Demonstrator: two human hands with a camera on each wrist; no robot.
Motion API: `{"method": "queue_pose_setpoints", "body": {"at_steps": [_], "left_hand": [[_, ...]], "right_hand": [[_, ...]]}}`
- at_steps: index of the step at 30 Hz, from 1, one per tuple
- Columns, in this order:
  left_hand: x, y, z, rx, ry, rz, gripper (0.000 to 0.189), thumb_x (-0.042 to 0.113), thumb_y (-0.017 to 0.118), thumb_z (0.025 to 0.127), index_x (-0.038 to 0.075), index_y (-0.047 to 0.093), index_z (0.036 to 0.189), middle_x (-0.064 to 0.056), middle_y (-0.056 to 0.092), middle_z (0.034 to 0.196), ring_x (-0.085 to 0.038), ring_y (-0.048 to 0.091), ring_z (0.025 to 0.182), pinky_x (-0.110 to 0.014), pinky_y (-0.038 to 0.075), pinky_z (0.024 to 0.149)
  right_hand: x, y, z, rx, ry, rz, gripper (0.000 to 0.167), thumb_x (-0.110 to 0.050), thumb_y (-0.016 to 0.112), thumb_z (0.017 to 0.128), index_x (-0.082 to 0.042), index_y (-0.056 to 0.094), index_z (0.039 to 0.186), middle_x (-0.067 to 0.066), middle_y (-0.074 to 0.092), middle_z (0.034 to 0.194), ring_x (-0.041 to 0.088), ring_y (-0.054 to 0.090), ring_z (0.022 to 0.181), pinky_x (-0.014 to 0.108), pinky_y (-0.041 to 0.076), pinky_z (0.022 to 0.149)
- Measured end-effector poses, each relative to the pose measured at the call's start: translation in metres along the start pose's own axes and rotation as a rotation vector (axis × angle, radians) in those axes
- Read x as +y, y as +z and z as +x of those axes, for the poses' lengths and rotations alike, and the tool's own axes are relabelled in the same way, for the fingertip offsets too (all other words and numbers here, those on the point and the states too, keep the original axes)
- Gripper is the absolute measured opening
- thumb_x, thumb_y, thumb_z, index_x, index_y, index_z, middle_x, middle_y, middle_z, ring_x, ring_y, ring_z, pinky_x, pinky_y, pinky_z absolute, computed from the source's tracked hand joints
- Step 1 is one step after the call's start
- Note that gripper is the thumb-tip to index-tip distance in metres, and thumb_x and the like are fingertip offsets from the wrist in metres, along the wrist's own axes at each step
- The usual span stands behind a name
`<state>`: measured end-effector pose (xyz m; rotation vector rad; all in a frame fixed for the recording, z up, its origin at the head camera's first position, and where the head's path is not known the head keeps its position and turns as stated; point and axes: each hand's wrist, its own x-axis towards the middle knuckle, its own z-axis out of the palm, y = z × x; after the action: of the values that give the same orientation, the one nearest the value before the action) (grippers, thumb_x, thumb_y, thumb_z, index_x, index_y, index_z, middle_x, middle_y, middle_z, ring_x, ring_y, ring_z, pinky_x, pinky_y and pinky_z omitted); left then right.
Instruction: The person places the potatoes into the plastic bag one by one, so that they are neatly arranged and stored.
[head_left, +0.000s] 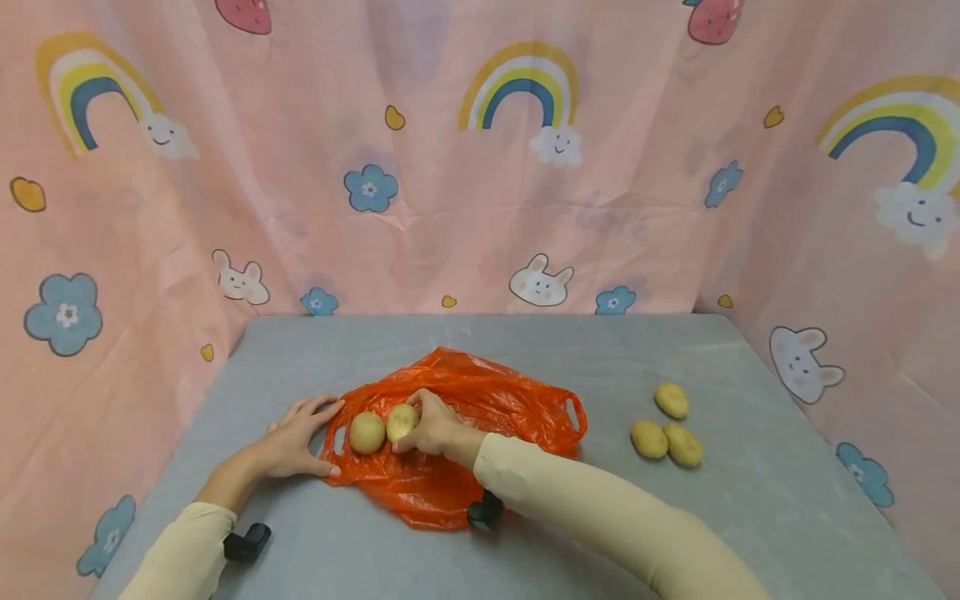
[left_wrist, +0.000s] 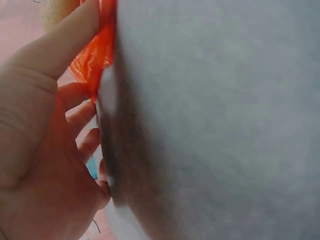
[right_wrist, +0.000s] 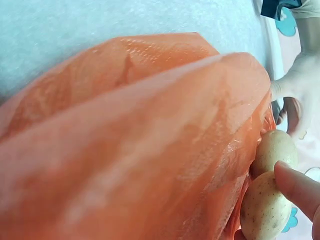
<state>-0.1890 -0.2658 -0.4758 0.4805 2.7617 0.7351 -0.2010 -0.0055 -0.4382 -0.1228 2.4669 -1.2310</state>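
Note:
A red plastic bag (head_left: 480, 383) lies spread flat on the grey table, its handle loops to the left and right. Two potatoes sit side by side on its left part. My right hand (head_left: 437, 425) pinches the right-hand potato (head_left: 400, 423) between thumb and fingers; in the right wrist view this speckled potato (right_wrist: 264, 210) sits against the other one (right_wrist: 277, 147). Just left of it is the rounder potato (head_left: 367, 433). My left hand (head_left: 295, 439) rests at the bag's left edge, fingers spread, with thumb and fingertips touching the plastic around the left handle loop.
Three more potatoes lie on the table to the right of the bag: one farther back (head_left: 671, 400) and two close together in front, one of them here (head_left: 684, 445). A pink patterned curtain (head_left: 450, 242) stands behind the table and along its sides.

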Motion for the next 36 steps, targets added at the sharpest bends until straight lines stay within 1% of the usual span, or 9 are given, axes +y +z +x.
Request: {"method": "queue_pose_setpoints", "body": {"at_steps": [5, 12, 15, 17, 19, 21, 25, 29, 36], "left_hand": [[0.0005, -0.0006, -0.0013, -0.008, -0.015, -0.012, 0.109, 0.046, 0.089, 0.072, 0.007, 0.034, 0.158, -0.02, 0.026, 0.163, -0.051, 0.018, 0.146, -0.084, 0.017, 0.101], [0.0013, -0.0017, -0.0049, -0.003, -0.003, -0.019, 0.108, 0.045, 0.089, 0.072, 0.006, 0.035, 0.157, -0.02, 0.026, 0.162, -0.052, 0.017, 0.146, -0.085, 0.016, 0.1], [0.0021, -0.0031, -0.0053, 0.0, -0.001, -0.02, 0.108, 0.045, 0.089, 0.072, 0.006, 0.035, 0.157, -0.021, 0.026, 0.162, -0.052, 0.017, 0.146, -0.086, 0.016, 0.1], [0.0024, -0.0032, -0.0056, -0.003, 0.001, -0.022, 0.108, 0.045, 0.089, 0.072, 0.006, 0.035, 0.157, -0.021, 0.026, 0.162, -0.053, 0.017, 0.145, -0.086, 0.015, 0.1], [0.0022, -0.003, -0.0058, -0.007, 0.001, -0.021, 0.108, 0.046, 0.089, 0.072, 0.006, 0.035, 0.157, -0.021, 0.026, 0.162, -0.053, 0.017, 0.145, -0.087, 0.014, 0.099], [0.0021, -0.0026, -0.0062, -0.009, 0.002, -0.021, 0.108, 0.046, 0.088, 0.072, 0.006, 0.035, 0.157, -0.021, 0.026, 0.162, -0.053, 0.017, 0.145, -0.088, 0.014, 0.099], [0.0025, -0.0025, -0.0065, -0.011, 0.0, -0.027, 0.108, 0.045, 0.089, 0.072, 0.006, 0.035, 0.157, -0.021, 0.026, 0.162, -0.053, 0.017, 0.145, -0.087, 0.014, 0.099], [0.0021, -0.0021, -0.0049, -0.005, 0.003, -0.027, 0.109, 0.045, 0.089, 0.072, 0.006, 0.035, 0.158, -0.021, 0.026, 0.162, -0.053, 0.017, 0.145, -0.087, 0.014, 0.099], [0.0013, -0.0018, -0.0013, -0.001, 0.009, -0.019, 0.108, 0.045, 0.089, 0.072, 0.007, 0.035, 0.158, -0.02, 0.026, 0.162, -0.052, 0.017, 0.146, -0.085, 0.017, 0.099]], "right_hand": [[-0.0017, 0.0013, 0.0016, -0.001, 0.003, 0.0, 0.056, -0.005, 0.09, 0.073, -0.01, 0.056, 0.117, 0.011, 0.061, 0.115, 0.026, 0.059, 0.098, 0.042, 0.051, 0.087], [-0.0025, 0.0042, 0.0023, 0.001, 0.029, -0.017, 0.056, -0.007, 0.091, 0.072, -0.012, 0.056, 0.115, 0.007, 0.06, 0.109, 0.024, 0.056, 0.096, 0.039, 0.05, 0.085], [-0.0035, 0.0049, 0.0018, 0.023, 0.049, -0.052, 0.056, -0.011, 0.093, 0.071, -0.014, 0.057, 0.114, 0.006, 0.061, 0.107, 0.027, 0.057, 0.101, 0.051, 0.042, 0.101], [-0.0036, 0.0059, 0.001, 0.036, 0.064, -0.072, 0.055, -0.013, 0.093, 0.071, -0.016, 0.058, 0.113, 0.005, 0.062, 0.107, 0.03, 0.057, 0.107, 0.063, 0.029, 0.11], [-0.0039, 0.0072, 0.0, 0.05, 0.079, -0.092, 0.055, -0.015, 0.093, 0.071, -0.017, 0.058, 0.113, 0.005, 0.063, 0.107, 0.033, 0.056, 0.114, 0.073, 0.015, 0.113], [-0.0042, 0.0087, -0.0011, 0.056, 0.083, -0.099, 0.054, -0.016, 0.092, 0.072, -0.017, 0.057, 0.113, 0.006, 0.063, 0.109, 0.036, 0.054, 0.12, 0.077, 0.006, 0.113], [-0.005, 0.0099, -0.0029, 0.05, 0.081, -0.098, 0.051, -0.015, 0.09, 0.074, -0.017, 0.056, 0.112, 0.007, 0.063, 0.109, 0.037, 0.051, 0.124, 0.079, 0.002, 0.112], [-0.0053, 0.0085, -0.0041, 0.038, 0.071, -0.084, 0.047, -0.014, 0.088, 0.076, -0.018, 0.055, 0.11, 0.006, 0.062, 0.106, 0.037, 0.05, 0.122, 0.08, 0.001, 0.111], [-0.0037, 0.0072, -0.0025, 0.051, 0.066, -0.106, 0.05, -0.017, 0.088, 0.077, -0.018, 0.058, 0.117, 0.008, 0.065, 0.115, 0.036, 0.051, 0.122, 0.079, 0.002, 0.112]]}}
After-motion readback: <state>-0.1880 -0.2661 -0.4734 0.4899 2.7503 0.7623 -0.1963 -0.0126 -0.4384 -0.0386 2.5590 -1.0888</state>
